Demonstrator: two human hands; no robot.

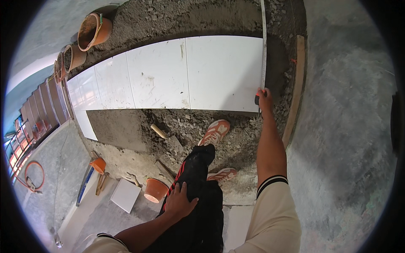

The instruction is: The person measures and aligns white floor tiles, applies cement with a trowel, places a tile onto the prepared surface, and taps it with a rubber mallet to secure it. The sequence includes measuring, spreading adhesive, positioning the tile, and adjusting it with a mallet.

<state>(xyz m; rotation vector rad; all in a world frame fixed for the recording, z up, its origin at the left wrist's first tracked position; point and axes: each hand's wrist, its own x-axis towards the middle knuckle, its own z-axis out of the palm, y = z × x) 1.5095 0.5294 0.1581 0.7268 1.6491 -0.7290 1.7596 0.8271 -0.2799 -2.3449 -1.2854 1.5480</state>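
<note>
My right hand [265,102] is closed around a tape measure [257,100], black with orange. Its pale blade [264,46] runs out away from me, along the right edge of the last large white floor tile [225,71], past the tile's far corner. My left hand [180,205] rests on my black-trousered thigh with the fingers spread, holding nothing. More white tiles [158,76] continue the row to the left, some with smears of mortar. Where the far end of the blade touches is out of view.
Rubble and wet mortar surround the tiles. A trowel [175,143] lies near my forward foot. A wooden batten [295,84] follows the right wall. Orange buckets [102,33] stand at the far left; another orange bucket [155,190] and a loose white tile [125,195] are lower left.
</note>
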